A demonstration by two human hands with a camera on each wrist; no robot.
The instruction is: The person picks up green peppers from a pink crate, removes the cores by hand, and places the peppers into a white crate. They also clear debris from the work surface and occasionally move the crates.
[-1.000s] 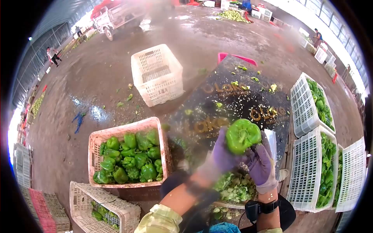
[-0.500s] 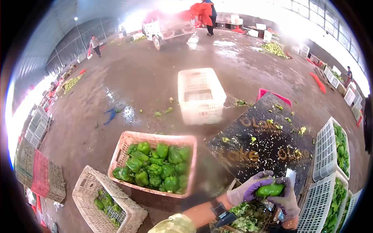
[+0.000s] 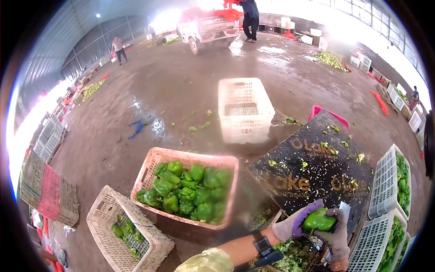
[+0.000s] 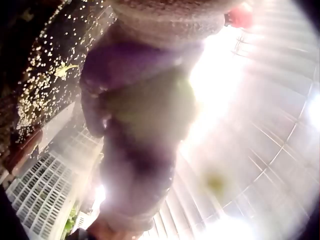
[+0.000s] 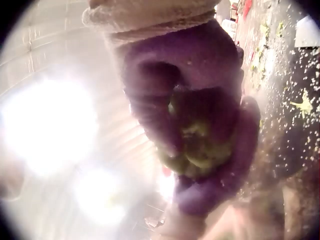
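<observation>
Both hands wear purple-and-grey gloves and hold one green bell pepper [image 3: 320, 221] between them over the near edge of the black board [image 3: 290, 158]. My left hand [image 3: 294, 224] grips the pepper's left side, with fingers along its far side. Round its right side curl the fingers of my right hand [image 3: 339, 235]. In the right wrist view the lobed end of the pepper [image 5: 200, 152] shows between the gloved fingers. The left wrist view shows it blurred, partly covered by the glove. Beneath the hands lie pale green trimmings [image 3: 290, 254].
A pinkish crate [image 3: 149, 195] of bell peppers stands left of the board; a white crate [image 3: 102, 222] with fewer peppers tilts beside it. Another white crate [image 3: 244, 122] stands ahead. Crates of green peppers [image 3: 383, 186] line the right. Behind the board is a pink tub [image 3: 331, 113].
The head view has swung left and up, so the crates and board appear farther right. The pepper, first held with an end facing up, now lies sideways and lower between both hands.
</observation>
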